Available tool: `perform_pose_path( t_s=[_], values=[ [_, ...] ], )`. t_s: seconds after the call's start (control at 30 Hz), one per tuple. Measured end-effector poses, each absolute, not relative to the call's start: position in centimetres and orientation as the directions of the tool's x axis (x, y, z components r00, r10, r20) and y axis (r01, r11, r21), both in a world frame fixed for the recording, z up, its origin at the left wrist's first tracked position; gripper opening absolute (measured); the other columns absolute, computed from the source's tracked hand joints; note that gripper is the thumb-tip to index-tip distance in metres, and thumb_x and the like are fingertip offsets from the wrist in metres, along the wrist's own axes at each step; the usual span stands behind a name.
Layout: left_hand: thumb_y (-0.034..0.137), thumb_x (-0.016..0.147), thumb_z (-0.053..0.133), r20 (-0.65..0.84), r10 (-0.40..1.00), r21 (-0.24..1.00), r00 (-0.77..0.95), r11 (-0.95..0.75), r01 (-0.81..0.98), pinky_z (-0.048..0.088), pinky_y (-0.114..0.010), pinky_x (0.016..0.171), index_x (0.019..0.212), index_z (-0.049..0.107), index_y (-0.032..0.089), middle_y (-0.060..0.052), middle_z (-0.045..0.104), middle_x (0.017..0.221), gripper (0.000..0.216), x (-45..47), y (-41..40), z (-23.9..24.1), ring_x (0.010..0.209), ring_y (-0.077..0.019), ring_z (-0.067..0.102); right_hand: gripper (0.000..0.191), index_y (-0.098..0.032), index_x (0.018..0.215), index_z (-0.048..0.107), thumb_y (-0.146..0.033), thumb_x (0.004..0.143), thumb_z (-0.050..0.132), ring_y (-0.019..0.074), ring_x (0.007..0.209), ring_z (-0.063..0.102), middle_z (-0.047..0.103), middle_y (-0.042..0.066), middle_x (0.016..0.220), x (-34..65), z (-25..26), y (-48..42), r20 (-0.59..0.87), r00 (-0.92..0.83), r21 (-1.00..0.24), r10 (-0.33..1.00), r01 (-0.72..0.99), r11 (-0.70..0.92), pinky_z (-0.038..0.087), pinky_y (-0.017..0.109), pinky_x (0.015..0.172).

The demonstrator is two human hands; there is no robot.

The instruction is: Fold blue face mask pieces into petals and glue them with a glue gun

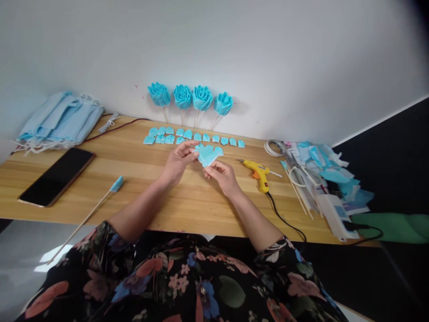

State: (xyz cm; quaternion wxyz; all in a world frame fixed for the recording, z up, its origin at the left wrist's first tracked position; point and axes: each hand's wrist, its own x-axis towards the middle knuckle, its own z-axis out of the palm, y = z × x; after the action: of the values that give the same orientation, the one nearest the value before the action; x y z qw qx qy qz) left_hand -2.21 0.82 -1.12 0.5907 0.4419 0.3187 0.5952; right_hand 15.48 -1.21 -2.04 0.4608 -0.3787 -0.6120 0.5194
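A light-blue fabric piece with a jagged upper edge (pixel 207 155) is held up over the table between both hands. My left hand (pixel 180 162) pinches its left side, and my right hand (pixel 221 175) grips its lower right edge. Just behind lie two rows of small folded blue petals (pixel 187 134); the hands partly hide the front row. A yellow glue gun (pixel 259 172) rests on its side to the right of my right hand. To the left, a wooden stick tipped with a blue bud (pixel 116 184) sticks out over the table's front edge.
Several blue flowers on sticks (pixel 202 98) lean against the wall. At left are a pile of face masks (pixel 62 118) and a phone (pixel 57 176). On the right lie tape rolls (pixel 275 148), fabric scraps (pixel 330 165) and a white power strip (pixel 336 217); the gun's cord (pixel 284 218) crosses the table edge.
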Motion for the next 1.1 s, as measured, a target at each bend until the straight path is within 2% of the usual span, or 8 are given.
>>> perform_pose_path(
  t_s=[0.17, 0.23, 0.33, 0.4, 0.6, 0.73, 0.87, 1.1],
  values=[
    [0.031, 0.073, 0.079, 0.174, 0.981, 0.922, 0.09, -0.13, -0.364, 0.049, -0.024, 0.068, 0.107, 0.067, 0.021, 0.003, 0.065, 0.074, 0.038, -2.1, 0.6, -0.7, 0.068, -0.0105, 0.061, 0.041, -0.023, 0.102, 0.071, -0.058, 0.086, 0.056, 0.0167, 0.079, 0.062, 0.068, 0.004, 0.089, 15.4, -1.8, -0.9, 0.111, -0.243, -0.976, 0.964, -0.208, 0.06, 0.051, 0.028, 0.063],
    [0.032, 0.072, 0.079, 0.16, 0.982, 0.938, 0.103, -0.118, -0.327, 0.049, -0.025, 0.069, 0.107, 0.066, 0.02, 0.002, 0.065, 0.074, 0.039, -2.0, 0.5, -0.7, 0.068, -0.0109, 0.061, 0.04, -0.022, 0.096, 0.07, -0.059, 0.082, 0.06, 0.0161, 0.076, 0.06, 0.067, 0.004, 0.087, 15.5, -1.8, -0.5, 0.103, -0.149, -0.971, 0.983, -0.228, 0.067, 0.05, 0.026, 0.06],
    [0.034, 0.073, 0.078, 0.146, 0.983, 0.953, 0.112, -0.11, -0.281, 0.049, -0.026, 0.07, 0.108, 0.066, 0.02, 0.002, 0.065, 0.073, 0.039, -1.9, 0.3, -0.8, 0.066, -0.0113, 0.06, 0.031, -0.02, 0.078, 0.067, -0.05, 0.072, 0.073, 0.0132, 0.066, 0.053, 0.062, 0.0, 0.073, 15.6, -1.8, -0.2, 0.092, 0.002, -0.974, 0.996, -0.207, 0.091, 0.046, 0.025, 0.056],
    [0.037, 0.076, 0.075, 0.129, 0.986, 0.956, 0.104, -0.096, -0.279, 0.049, -0.027, 0.071, 0.11, 0.066, 0.02, 0.001, 0.066, 0.078, 0.039, -1.8, 0.3, -0.8, 0.068, -0.012, 0.06, 0.029, -0.02, 0.072, 0.064, -0.047, 0.069, 0.077, 0.0123, 0.062, 0.049, 0.058, -0.002, 0.067, 15.6, -1.7, -0.2, 0.084, 0.038, -0.979, 0.996, -0.182, 0.09, 0.045, 0.025, 0.056],
    [0.05, 0.085, 0.062, 0.005, 0.989, 0.922, 0.15, 0.053, -0.383, 0.047, -0.028, 0.073, 0.122, 0.059, 0.019, -0.005, 0.07, 0.089, 0.048, -1.8, 0.3, -0.8, 0.084, -0.0174, 0.063, 0.03, -0.02, 0.068, 0.062, -0.047, 0.069, 0.076, 0.0115, 0.058, 0.046, 0.054, -0.003, 0.061, 15.4, -1.5, -0.6, 0.087, -0.076, -0.993, 0.993, -0.088, 0.08, 0.04, 0.026, 0.057],
    [0.036, 0.077, 0.074, 0.054, 0.989, 0.939, 0.141, -0.002, -0.343, 0.043, -0.024, 0.067, 0.122, 0.059, 0.02, -0.002, 0.068, 0.087, 0.05, -2.0, 0.5, -1.0, 0.076, -0.0134, 0.06, 0.032, -0.019, 0.065, 0.06, -0.048, 0.071, 0.076, 0.0107, 0.055, 0.044, 0.051, -0.004, 0.057, 15.3, -1.8, -0.7, 0.083, -0.138, -0.996, 0.987, -0.044, 0.078, 0.037, 0.025, 0.056],
    [0.025, 0.073, 0.076, 0.098, 0.987, 0.938, 0.13, -0.048, -0.344, 0.042, -0.022, 0.062, 0.126, 0.055, 0.021, 0.001, 0.065, 0.083, 0.057, -2.1, 0.7, -1.1, 0.07, -0.0106, 0.058, 0.034, -0.02, 0.065, 0.06, -0.05, 0.072, 0.075, 0.0109, 0.056, 0.045, 0.052, -0.004, 0.058, 15.3, -2.0, -0.7, 0.06, -0.168, -0.998, 0.984, -0.038, 0.055, 0.038, 0.025, 0.056],
    [0.021, 0.072, 0.075, 0.108, 0.987, 0.931, 0.115, -0.06, -0.361, 0.041, -0.021, 0.056, 0.129, 0.052, 0.022, 0.003, 0.062, 0.081, 0.061, -1.9, 0.5, -0.7, 0.064, -0.0089, 0.055, 0.041, -0.02, 0.061, 0.058, -0.057, 0.073, 0.07, 0.0119, 0.056, 0.047, 0.054, -0.003, 0.057, 15.4, -1.9, -0.7, 0.077, -0.126, -0.997, 0.989, 0.008, 0.078, 0.04, 0.025, 0.057]
  ],
)
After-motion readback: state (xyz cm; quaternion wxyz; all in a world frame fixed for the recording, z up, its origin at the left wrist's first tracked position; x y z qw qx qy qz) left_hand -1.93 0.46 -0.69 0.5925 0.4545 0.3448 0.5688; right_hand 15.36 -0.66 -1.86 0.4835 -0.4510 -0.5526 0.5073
